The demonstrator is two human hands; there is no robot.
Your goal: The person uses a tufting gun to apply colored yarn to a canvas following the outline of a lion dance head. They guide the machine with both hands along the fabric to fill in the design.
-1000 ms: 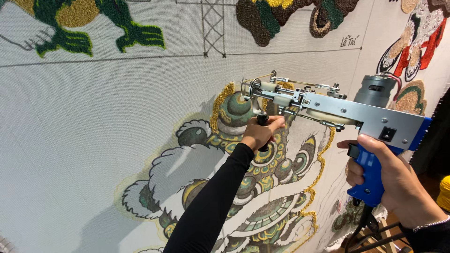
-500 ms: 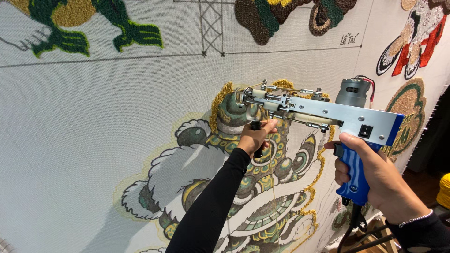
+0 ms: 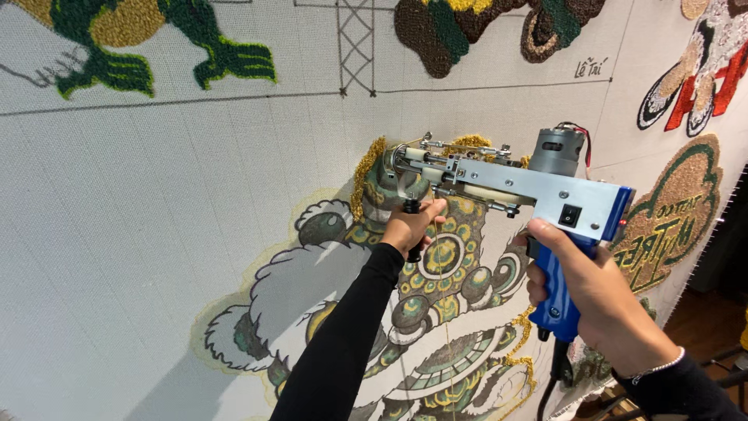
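Mid-frame, the left hand (image 3: 411, 226) grips the front handle and the right hand (image 3: 584, 288) the blue grip of the tufting gun (image 3: 514, 183), needle seemingly pressed into the cloth (image 3: 156, 203); tufting is underway, steady guidance comes next.

top left: green/yellow tufted creature (image 3: 148, 47), finished
top mid: drawn lattice tower (image 3: 355, 43)
top: brown/green tufted shape (image 3: 483, 27)
far right: red/white tufted piece (image 3: 701, 74), round green badge (image 3: 672, 210)
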